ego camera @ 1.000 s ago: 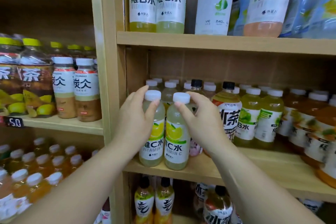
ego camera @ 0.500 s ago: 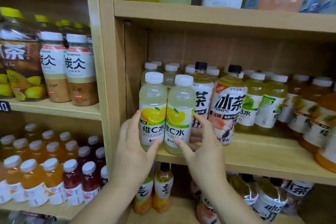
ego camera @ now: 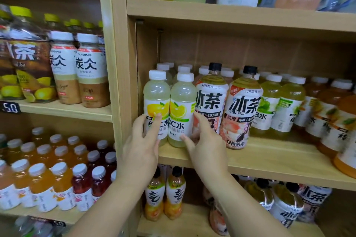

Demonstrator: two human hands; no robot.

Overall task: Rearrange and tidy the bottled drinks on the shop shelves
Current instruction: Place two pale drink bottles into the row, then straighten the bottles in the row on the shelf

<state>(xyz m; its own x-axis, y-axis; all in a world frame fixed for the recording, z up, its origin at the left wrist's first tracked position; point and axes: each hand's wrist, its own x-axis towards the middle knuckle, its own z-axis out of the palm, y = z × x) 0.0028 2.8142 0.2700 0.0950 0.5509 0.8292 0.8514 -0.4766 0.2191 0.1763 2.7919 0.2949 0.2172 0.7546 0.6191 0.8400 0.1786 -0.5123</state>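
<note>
A person's left hand (ego camera: 140, 146) and right hand (ego camera: 206, 146) each clasp one of two matching plastic drink bottles at the front left corner of a pale wooden shelf (ego camera: 269, 161) in a shop. The left hand wraps the lower label of the left lemon bottle (ego camera: 156, 98), thumb on the front and fingers round its outer side. The right hand pinches the right lemon bottle (ego camera: 182, 102) low down, thumb on the label and forefinger along its far side.

Both bottles stand upright and touch side by side. They are rounded at the shoulder, filled with cloudy pale-yellow liquid and topped with ribbed white screw caps. Their glossy white labels carry a yellow lemon picture.

Just to their right stand two taller iced tea bottles (ego camera: 211, 100) with black caps and white wrap labels in bold black lettering. The first touches the right lemon bottle. Beyond them run green-tinted bottles (ego camera: 269, 106) and then orange bottles (ego camera: 327, 117), all white-capped. More white caps line up behind the front row.

A light-grained wooden upright (ego camera: 115, 82) divides the unit. In the left bay, two coffee bottles (ego camera: 77, 71) with cream labels sit beside shrink-wrapped lemon tea bottles (ego camera: 28, 67) above a black price tag (ego camera: 10, 107). Below them stand rows of small juice bottles (ego camera: 42, 184), orange and dark red.
</note>
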